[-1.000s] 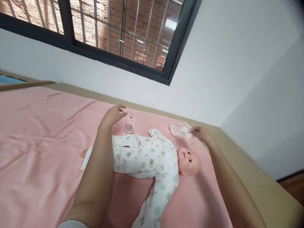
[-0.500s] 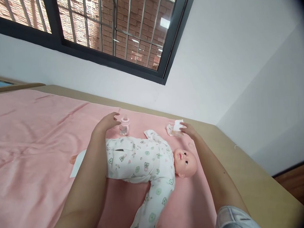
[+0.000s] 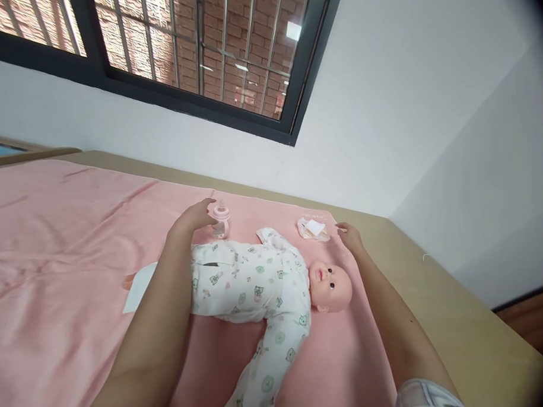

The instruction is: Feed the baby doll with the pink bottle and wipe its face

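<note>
A baby doll (image 3: 330, 286) in a white patterned sleepsuit (image 3: 251, 281) lies on its back, head to the right. My left hand (image 3: 196, 218) is at the left side of a small feeding bottle (image 3: 221, 220) with a pale pink collar. Its thumb and fingers are apart and curved beside the bottle, which stands upright on the sheet. My right hand (image 3: 350, 236) is over the sheet's right edge, fingers loosely bent and holding nothing visible. Left of it, a folded white wipe (image 3: 315, 227) rests on a small crumpled clear-and-white item (image 3: 305, 228).
A pink sheet (image 3: 77, 246) covers most of the wooden surface (image 3: 417, 293). A white cloth or paper (image 3: 138, 288) lies by the doll's foot, partly behind my left forearm. The wall and a barred window (image 3: 195, 52) rise behind.
My right hand has let go of the white wipe, which now lies on the crumpled item, and has moved right. My left hand has come closer to the bottle.
</note>
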A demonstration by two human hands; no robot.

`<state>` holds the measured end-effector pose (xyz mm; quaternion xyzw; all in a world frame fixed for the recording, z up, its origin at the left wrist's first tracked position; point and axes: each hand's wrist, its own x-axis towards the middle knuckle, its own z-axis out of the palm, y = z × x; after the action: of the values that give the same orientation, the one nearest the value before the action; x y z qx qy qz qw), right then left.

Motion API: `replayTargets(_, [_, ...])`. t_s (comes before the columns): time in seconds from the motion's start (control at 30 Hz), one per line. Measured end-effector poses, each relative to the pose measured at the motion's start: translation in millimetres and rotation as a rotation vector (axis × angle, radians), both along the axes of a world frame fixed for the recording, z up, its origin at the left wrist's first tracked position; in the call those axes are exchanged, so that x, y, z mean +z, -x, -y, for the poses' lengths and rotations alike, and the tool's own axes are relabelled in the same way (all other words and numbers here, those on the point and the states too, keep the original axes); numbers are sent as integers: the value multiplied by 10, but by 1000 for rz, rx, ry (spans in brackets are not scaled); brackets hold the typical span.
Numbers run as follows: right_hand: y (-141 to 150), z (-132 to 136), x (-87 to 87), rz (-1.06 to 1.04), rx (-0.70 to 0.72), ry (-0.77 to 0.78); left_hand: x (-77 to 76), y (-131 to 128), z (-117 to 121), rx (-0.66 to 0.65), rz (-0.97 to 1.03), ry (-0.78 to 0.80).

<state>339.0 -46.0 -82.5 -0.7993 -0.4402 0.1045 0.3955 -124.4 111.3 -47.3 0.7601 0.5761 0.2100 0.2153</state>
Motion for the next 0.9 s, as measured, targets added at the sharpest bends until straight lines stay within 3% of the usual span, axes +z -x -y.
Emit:
replayTargets(0.2, [-11, 353, -292, 222, -152, 61, -71, -101, -11, -72, -22, -20])
replayTargets(0.33, [48, 430, -499, 215, -242, 114, -148, -146, -37, -94, -36, -14])
replayTargets(0.63, [229, 411, -807, 56, -431, -29, -248, -188, -92, -36, 2, -57])
replayTargets(0.77, [235, 448, -854, 34, -460, -109, -261, -181, -90, -17, 51, -81])
replayTargets(0.9, [167, 503, -829, -61, -456, -316, -210, -192, -60, -8, 150, -142])
